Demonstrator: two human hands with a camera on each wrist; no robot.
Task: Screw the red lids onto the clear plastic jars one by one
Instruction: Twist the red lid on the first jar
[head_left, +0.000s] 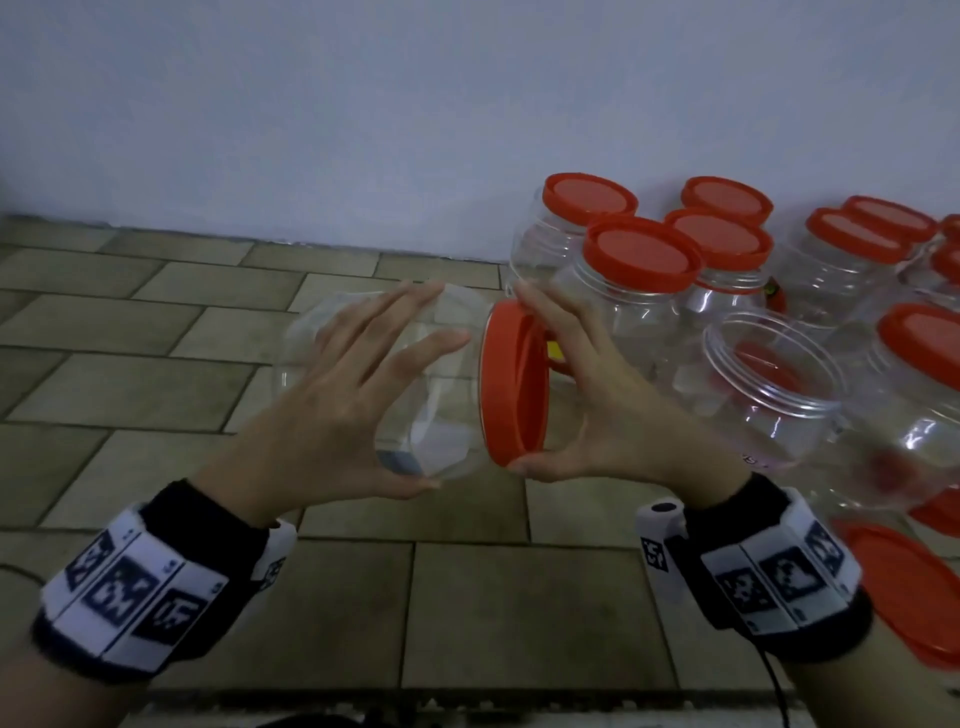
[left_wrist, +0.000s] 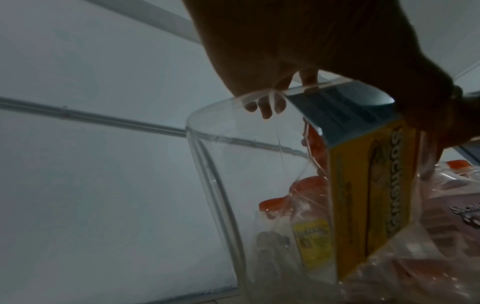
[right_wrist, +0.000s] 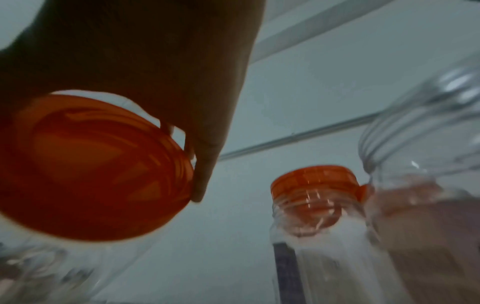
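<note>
Tiled floor (head_left: 156, 374), white wall behind.
Left hand (head_left: 332, 410) grips sideways clear jar (head_left: 441, 374); right hand (head_left: 587, 400) fingers clasp its red lid (head_left: 511, 384).

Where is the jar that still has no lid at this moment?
In the head view the open jar stands right of centre on the tiled floor, just beyond the right hand, among the capped jars.

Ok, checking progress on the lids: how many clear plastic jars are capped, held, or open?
Standing clear plastic jars with red lids: 7, more cut off at the right
Held jar, left hand on it, right hand on its red lid: 1
Open jar without lid: 1
Total: 9 visible
</note>
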